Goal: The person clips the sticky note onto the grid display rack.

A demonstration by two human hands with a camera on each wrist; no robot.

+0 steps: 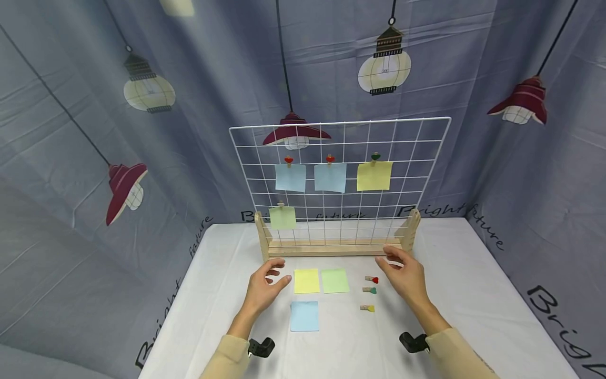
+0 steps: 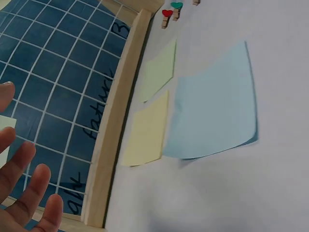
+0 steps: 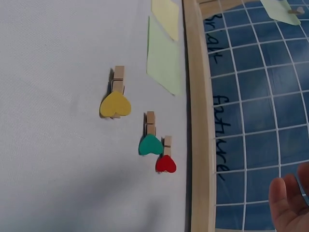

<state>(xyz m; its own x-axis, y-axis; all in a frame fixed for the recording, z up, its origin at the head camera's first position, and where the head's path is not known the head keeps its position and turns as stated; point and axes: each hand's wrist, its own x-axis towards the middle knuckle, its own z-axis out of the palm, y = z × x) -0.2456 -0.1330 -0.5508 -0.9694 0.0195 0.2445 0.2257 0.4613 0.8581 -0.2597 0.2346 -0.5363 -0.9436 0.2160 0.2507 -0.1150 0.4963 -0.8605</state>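
Grip is spread on both sides, nothing pinched: your left hand (image 1: 263, 287) has thumb and bent fingers apart just beside the yellow note (image 1: 306, 281); right hand (image 1: 404, 271) likewise, near the red clip (image 1: 372, 279) and the wooden base (image 1: 331, 248).

For a clean pick, thumb and index on the clip's heart end: hung clips (image 1: 330, 158) sit heart up, so that's probably the squeeze end. Come in from the right edge of the table (image 1: 473, 295); green clip (image 1: 370, 290) is near it, easy to knock. Yellow clip (image 1: 367, 308) sits farthest from the far edge. Take a note by one corner, then bite paper and wire together on the white grid (image 1: 341, 122).

Looks: clips are pale wood, hearts toward the right edge. Loose notes lie between the side edges: yellow beside green note (image 1: 335, 280), blue note (image 1: 304, 316) nearer you. Blue's edge lifts, maybe several sheets; check you peel one. Four notes already hang on the grid, along the far edge.
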